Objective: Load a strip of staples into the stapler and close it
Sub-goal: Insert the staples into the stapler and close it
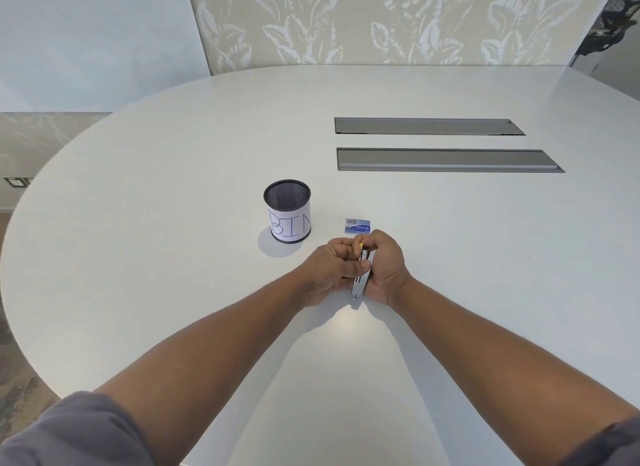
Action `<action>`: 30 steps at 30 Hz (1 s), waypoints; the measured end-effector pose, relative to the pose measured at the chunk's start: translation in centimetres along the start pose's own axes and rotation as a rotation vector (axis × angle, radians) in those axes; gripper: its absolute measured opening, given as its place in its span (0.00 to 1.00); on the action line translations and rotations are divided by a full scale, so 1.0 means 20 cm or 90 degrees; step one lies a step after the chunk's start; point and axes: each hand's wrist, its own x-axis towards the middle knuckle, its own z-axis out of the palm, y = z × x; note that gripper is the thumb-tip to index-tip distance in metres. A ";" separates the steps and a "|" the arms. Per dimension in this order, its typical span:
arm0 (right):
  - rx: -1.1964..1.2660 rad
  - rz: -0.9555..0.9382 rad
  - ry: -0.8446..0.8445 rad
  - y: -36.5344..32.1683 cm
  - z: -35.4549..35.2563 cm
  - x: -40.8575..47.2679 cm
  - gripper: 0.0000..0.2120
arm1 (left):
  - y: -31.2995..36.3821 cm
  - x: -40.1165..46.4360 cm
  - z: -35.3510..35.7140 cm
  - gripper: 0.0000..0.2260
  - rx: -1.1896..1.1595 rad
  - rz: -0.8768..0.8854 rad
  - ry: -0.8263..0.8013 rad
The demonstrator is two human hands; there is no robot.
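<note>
A silver metal stapler (358,287) with a yellow part at its far end is held between both hands just above the white table (173,257). My left hand (332,271) grips its left side, thumb pressed on the metal. My right hand (384,264) wraps its right side, fingertips at the yellow end. A small blue staple box (358,225) lies on the table just beyond my hands. No loose staple strip shows; the hands hide most of the stapler.
A black mesh cup (287,211) with a paper label reading BIN stands to the left of the box. Two long grey recessed cable flaps (429,126) (446,160) lie in the table farther back on the right. A patterned wall panel stands behind.
</note>
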 end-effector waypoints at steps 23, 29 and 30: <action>-0.005 -0.008 0.003 0.00 0.02 -0.03 0.06 | 0.01 -0.02 0.02 0.08 0.005 0.012 0.000; -0.006 -0.014 0.030 0.00 0.02 -0.03 0.11 | -0.01 -0.01 0.01 0.05 0.007 0.013 0.002; -0.006 -0.014 0.033 0.00 0.02 -0.03 0.12 | -0.01 -0.01 0.01 0.05 0.007 0.013 0.003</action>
